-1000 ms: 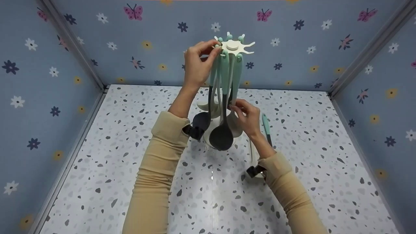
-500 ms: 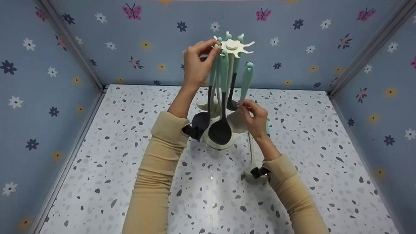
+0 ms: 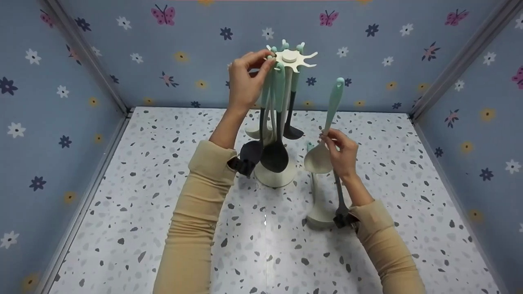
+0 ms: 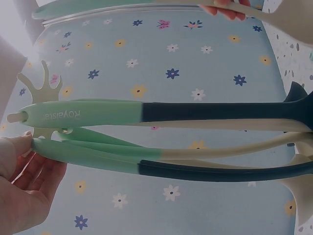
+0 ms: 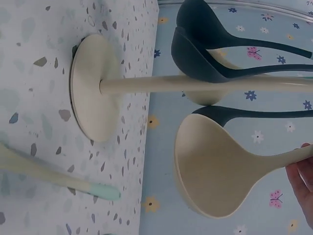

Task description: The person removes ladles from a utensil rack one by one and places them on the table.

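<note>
A cream utensil rack (image 3: pixel 289 56) with a hooked top and round base stands on the table. My left hand (image 3: pixel 244 83) pinches its top between thumb and fingers, at the end of a hanging mint handle (image 4: pixel 58 151). Several utensils hang from the hooks, among them a dark ladle (image 3: pixel 274 157) in front. To the right, my right hand (image 3: pixel 344 153) holds a cream ladle (image 3: pixel 318 160) by its shaft, mint handle upward. The right wrist view shows its deep bowl (image 5: pixel 220 169), apart from the rack.
Below my right hand, a cream utensil (image 3: pixel 320 216) and a dark one (image 3: pixel 339 196) lie on the speckled table (image 3: pixel 171 232). Patterned blue panels (image 3: pixel 204 61) enclose the back and both sides.
The cream ladle has come off its hook and moved right, away from the rack, in my right hand. My left hand keeps its hold on the rack's top.
</note>
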A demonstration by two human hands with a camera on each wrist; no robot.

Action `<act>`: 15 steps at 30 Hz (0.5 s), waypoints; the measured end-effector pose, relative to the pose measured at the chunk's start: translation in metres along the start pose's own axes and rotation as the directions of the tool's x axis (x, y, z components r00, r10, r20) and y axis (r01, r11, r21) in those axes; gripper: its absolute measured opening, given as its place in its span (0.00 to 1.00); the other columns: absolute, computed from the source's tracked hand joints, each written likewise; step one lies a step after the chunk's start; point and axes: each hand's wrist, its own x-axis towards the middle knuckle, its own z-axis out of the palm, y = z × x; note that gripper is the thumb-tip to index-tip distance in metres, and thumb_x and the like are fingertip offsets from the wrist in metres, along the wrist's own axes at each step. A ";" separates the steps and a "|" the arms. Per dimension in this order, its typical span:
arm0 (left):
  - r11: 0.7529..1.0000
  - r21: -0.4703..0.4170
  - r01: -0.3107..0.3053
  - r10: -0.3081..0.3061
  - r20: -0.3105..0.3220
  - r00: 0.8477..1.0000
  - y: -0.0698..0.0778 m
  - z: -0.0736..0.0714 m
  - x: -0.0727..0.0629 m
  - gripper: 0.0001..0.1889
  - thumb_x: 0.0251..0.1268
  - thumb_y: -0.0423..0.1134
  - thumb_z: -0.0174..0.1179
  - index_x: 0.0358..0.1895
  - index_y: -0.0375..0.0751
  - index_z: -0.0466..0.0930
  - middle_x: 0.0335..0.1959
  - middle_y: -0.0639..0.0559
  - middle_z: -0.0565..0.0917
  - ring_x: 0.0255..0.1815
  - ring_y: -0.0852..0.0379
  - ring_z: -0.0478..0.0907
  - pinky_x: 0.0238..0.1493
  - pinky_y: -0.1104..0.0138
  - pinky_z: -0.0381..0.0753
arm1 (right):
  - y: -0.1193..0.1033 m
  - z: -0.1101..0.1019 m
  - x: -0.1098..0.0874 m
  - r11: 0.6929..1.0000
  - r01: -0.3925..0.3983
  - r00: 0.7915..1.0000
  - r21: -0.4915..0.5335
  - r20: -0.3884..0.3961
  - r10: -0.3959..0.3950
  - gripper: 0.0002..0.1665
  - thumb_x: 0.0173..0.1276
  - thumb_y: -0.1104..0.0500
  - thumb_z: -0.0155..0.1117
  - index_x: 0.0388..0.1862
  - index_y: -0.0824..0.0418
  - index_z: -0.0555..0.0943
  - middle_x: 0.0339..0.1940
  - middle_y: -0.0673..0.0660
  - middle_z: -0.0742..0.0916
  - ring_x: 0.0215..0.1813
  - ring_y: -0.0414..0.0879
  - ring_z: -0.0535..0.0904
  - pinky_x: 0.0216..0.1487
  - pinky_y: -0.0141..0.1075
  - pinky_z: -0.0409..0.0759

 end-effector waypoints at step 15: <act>1.000 -0.003 -0.027 0.027 0.003 1.000 0.000 0.001 0.000 0.08 0.57 0.36 0.59 0.36 0.36 0.82 0.30 0.48 0.80 0.34 0.61 0.78 0.34 0.72 0.77 | 0.022 -0.047 -0.013 0.953 -0.286 0.958 -0.096 -0.004 0.287 0.07 0.59 0.74 0.55 0.36 0.78 0.77 0.30 0.69 0.82 0.33 0.58 0.78 0.33 0.25 0.77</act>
